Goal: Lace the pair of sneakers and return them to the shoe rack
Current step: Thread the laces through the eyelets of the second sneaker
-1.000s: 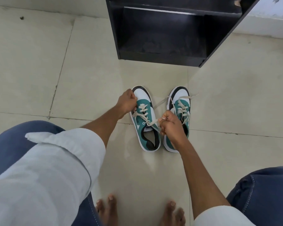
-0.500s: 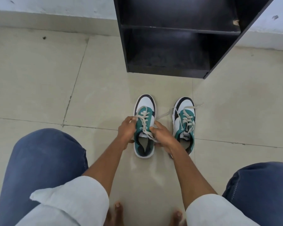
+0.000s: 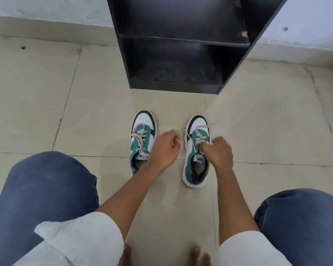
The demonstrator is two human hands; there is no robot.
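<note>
Closest to us we see bare toes on the floor, two knees in blue jeans, and white sleeves rolled up on both arms. A little farther out, the left hand sits between the two shoes, and its grip is pinched on a lace end that runs across to the right sneaker. The right hand is on top of that shoe, its grip closed on the laces near the tongue. The left sneaker stands just beside the left hand, with its laces lying loose. Both sneakers are green, white and black, and they stand on the floor with toes pointing away from us. Past them stands the black shoe rack against the wall.
</note>
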